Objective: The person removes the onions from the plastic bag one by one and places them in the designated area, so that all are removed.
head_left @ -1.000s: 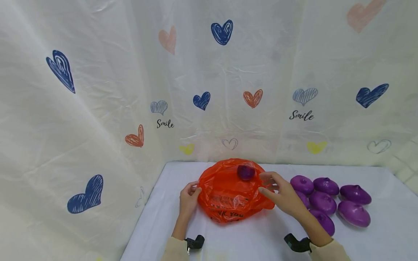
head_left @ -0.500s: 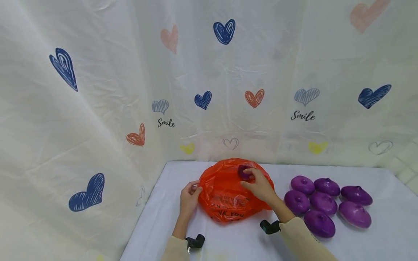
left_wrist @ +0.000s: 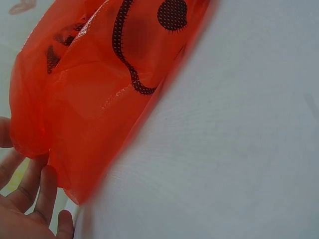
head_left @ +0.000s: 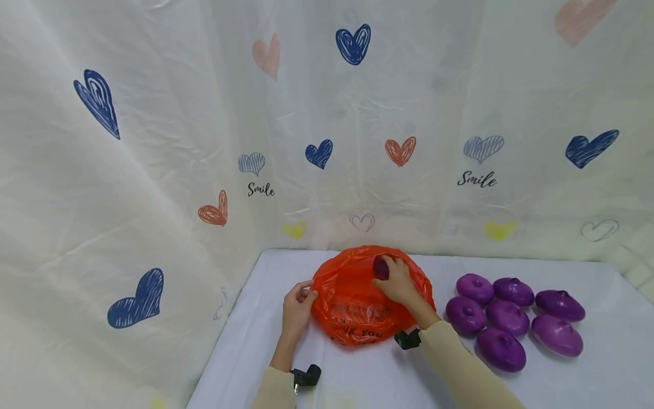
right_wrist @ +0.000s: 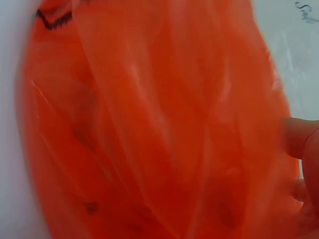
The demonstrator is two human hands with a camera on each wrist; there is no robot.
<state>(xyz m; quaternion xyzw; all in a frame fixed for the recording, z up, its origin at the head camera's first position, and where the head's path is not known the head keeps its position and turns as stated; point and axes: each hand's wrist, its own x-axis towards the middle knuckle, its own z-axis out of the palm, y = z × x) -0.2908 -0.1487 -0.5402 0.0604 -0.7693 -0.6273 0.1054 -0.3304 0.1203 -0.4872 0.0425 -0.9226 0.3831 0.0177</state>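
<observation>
An orange-red plastic bag point(head_left: 352, 289) with black print lies on the white table, its mouth spread toward me. My left hand point(head_left: 298, 309) pinches the bag's left edge between thumb and fingers; the left wrist view shows the film point(left_wrist: 89, 114) running up to those fingers point(left_wrist: 37, 184). Inside the mouth, my right hand point(head_left: 401, 284) has its fingers curled round a purple onion point(head_left: 380, 267), partly covered by the hand. In the right wrist view the bag's side point(right_wrist: 164, 119) fills most of the picture, with part of the hand point(right_wrist: 304, 149) at the right.
Several glossy purple onions point(head_left: 507, 317) lie in a loose cluster on the table point(head_left: 357, 380), right of the bag. Behind the table hangs a pale curtain point(head_left: 434, 193) printed with hearts. A small black camera point(head_left: 306, 376) sits at my left wrist.
My right hand has moved left from the bag's right rim into its mouth and taken hold of the onion there. My left hand keeps its place on the bag's edge.
</observation>
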